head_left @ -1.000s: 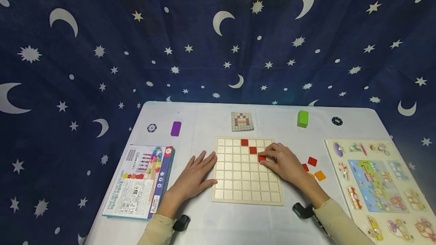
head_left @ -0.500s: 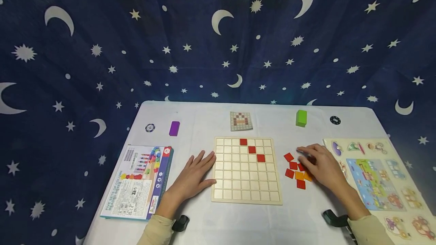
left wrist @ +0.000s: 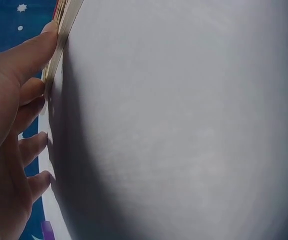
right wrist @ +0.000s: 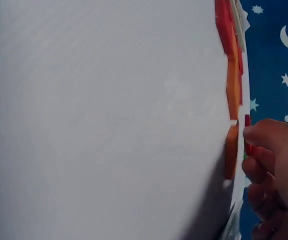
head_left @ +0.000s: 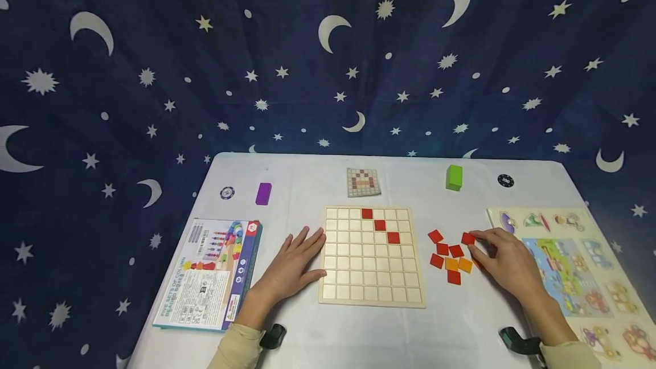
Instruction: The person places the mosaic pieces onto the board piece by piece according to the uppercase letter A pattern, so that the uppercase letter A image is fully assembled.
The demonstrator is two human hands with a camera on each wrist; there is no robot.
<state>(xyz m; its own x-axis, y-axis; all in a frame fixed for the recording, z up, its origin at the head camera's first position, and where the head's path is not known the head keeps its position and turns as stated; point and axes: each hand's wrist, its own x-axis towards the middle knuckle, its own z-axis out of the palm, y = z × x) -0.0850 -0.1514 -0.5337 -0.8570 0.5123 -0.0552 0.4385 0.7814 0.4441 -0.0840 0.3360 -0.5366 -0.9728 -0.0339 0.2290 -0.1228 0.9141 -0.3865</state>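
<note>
A wooden grid board [head_left: 359, 272] lies mid-table with three red tiles on a diagonal, one being the lowest tile [head_left: 393, 238]. My left hand [head_left: 292, 266] rests flat at its left edge, fingers spread and thumb touching the rim. To the right of the board, my right hand [head_left: 507, 261] pinches a red square tile [head_left: 468, 238] between thumb and fingertip; the right wrist view shows this tile [right wrist: 248, 135] edge-on. Beside that hand lie several loose red tiles [head_left: 437, 261] and orange tiles [head_left: 464, 265], one orange tile partly hidden by the fingers.
A pattern card [head_left: 364, 182] lies behind the board. Around it are a purple block [head_left: 263, 193], a green block [head_left: 454, 177] and two poker chips, one the black chip [head_left: 505, 180]. A bead-game box [head_left: 205, 278] lies left, a picture puzzle [head_left: 564, 278] right.
My right hand leaves the third red tile on the board, moves right to the loose tiles, and now pinches another red tile. My left hand stays at the board's edge.
</note>
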